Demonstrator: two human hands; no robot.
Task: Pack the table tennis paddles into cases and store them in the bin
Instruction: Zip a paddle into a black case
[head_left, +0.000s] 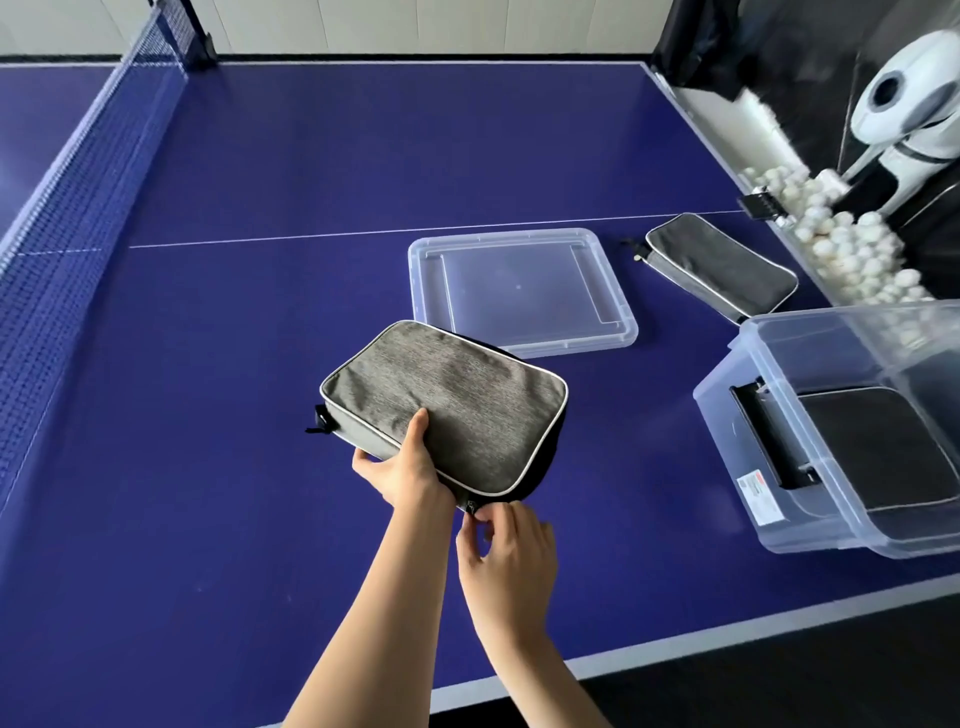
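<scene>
Head view: the grey paddle case (447, 410) is held tilted above the blue table (260, 338), its long axis running from near left to far right. The left hand (400, 467) grips its near edge, thumb on top. The right hand (506, 545), just below the near corner, pinches the zipper pull (471, 506). The clear bin (841, 436) lies well apart to the right, nearer the right hand, a dark case inside.
</scene>
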